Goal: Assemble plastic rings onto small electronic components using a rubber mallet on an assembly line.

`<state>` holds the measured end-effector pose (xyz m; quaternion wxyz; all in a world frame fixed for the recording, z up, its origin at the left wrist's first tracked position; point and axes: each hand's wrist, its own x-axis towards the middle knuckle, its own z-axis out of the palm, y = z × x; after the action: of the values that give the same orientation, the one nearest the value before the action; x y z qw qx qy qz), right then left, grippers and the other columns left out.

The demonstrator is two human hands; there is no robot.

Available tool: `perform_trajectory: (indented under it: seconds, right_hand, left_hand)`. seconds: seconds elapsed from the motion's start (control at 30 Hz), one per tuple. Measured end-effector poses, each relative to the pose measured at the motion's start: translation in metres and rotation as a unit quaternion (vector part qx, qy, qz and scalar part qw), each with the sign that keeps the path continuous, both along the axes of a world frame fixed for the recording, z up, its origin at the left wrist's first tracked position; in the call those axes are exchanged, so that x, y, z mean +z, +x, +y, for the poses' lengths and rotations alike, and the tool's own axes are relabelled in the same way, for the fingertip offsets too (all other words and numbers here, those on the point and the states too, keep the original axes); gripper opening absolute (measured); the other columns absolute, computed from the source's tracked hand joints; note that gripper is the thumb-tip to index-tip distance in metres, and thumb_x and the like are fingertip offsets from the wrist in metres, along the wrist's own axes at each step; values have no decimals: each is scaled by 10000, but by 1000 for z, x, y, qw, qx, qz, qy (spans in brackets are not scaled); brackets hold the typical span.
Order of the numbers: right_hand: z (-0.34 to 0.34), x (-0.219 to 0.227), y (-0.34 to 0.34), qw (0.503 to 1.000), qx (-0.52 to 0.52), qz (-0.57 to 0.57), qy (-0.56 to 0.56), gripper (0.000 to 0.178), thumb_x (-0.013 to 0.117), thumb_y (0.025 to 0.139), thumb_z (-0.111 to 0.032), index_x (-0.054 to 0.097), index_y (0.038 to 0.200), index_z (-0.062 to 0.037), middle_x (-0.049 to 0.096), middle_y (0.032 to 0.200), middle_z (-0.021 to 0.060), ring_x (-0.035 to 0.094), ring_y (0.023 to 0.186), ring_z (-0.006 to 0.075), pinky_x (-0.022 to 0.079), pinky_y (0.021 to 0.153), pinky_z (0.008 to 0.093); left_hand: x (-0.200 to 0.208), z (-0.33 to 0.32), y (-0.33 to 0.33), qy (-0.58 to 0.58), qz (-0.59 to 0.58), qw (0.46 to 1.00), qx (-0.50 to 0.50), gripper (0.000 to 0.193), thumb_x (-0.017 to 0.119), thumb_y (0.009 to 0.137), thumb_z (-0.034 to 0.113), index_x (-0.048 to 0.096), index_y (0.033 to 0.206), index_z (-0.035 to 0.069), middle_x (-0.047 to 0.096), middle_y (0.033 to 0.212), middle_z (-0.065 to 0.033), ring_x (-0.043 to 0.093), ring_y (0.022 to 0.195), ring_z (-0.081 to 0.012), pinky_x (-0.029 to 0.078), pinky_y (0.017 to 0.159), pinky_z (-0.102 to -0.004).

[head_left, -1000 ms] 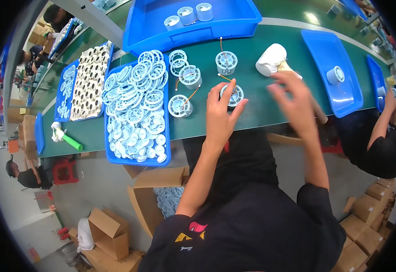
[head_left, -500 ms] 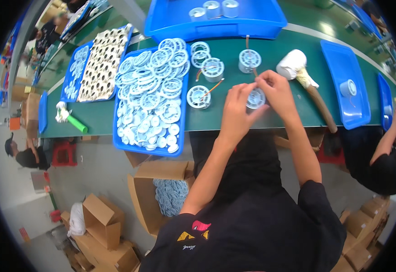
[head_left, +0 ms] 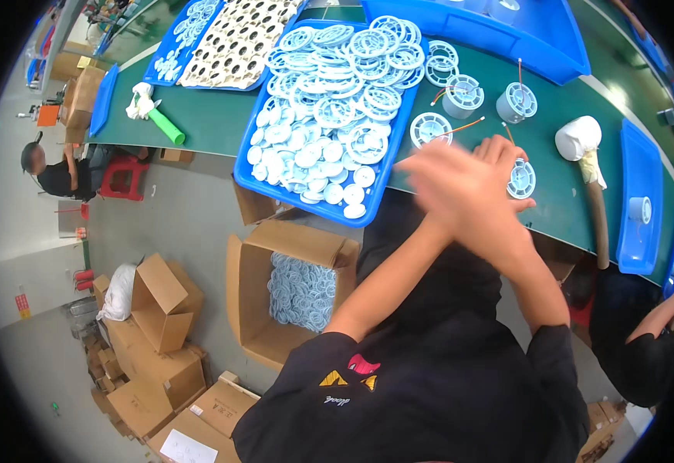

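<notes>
My left hand (head_left: pixel 497 151) curls around a pale round housing (head_left: pixel 520 179) with a spoked top near the table's front edge, fingers behind it and thumb in front. Crossing over it is my right hand (head_left: pixel 464 191), its fingers stretched toward the left and smeared by motion; nothing shows in them. It hides part of the left hand. Just beyond its fingertips lies another spoked housing (head_left: pixel 431 130) with an orange wire. Two more wired housings, one (head_left: pixel 462 96) nearer the tray and one (head_left: pixel 516 103) to its right, stand behind the hands.
A blue tray (head_left: pixel 246 166) left of my hands holds heaped pale rings and discs. A white-headed mallet (head_left: pixel 578 139) lies to the right, before a blue tray (head_left: pixel 636 243) with one housing. A large blue bin (head_left: pixel 499 42) stands behind; an open carton (head_left: pixel 236 301) is below.
My right hand has left the housing and swung left across my left hand. My left hand stays at the housing. The whole view has shifted, with the tray now further right in it.
</notes>
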<state>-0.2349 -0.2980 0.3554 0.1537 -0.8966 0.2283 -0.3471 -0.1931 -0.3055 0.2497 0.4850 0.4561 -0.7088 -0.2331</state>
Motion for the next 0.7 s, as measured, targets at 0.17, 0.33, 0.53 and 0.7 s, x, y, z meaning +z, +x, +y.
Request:
perform_trajectory:
  seconds: [0.17, 0.33, 0.53, 0.7]
  right_hand:
    - [37, -42, 54, 978, 120, 170, 1, 235, 742, 785, -104, 644, 989, -43, 604, 1015, 84, 712, 894, 230, 593, 675, 362]
    - [47, -57, 66, 979, 120, 163, 8, 192, 682, 784, -83, 635, 962, -30, 586, 983, 98, 688, 874, 236, 595, 701, 346]
    - [40, -37, 29, 987, 98, -57, 111, 230, 737, 852, -1, 654, 1067, 10, 654, 1111, 126, 684, 1016, 303, 594, 850, 369]
    - [31, -13, -69, 984, -144, -97, 27, 355, 769, 792, 113, 686, 1123, 16, 698, 1171, 164, 713, 1030, 335, 593, 857, 415]
  left_hand:
    - [9, -3, -1, 25, 22, 998, -55, 664, 891, 734, 255, 551, 1262, 41, 536, 1213, -188, 527, 1186, -400, 440, 1013, -474]
    - [6, 0, 3, 30, 45, 998, -19, 663, 933, 726, 198, 579, 1258, 21, 572, 1195, -186, 574, 1138, -395, 475, 979, -462]
    - [5, 5, 2, 7, -13, 1000, 26, 677, 944, 745, 260, 588, 1267, 17, 578, 1202, -180, 573, 1122, -393, 475, 962, -480]
    - [2, 3, -2, -22, -21, 1000, 9, 677, 916, 742, 245, 580, 1284, 21, 576, 1227, -184, 572, 1114, -398, 480, 967, -491]
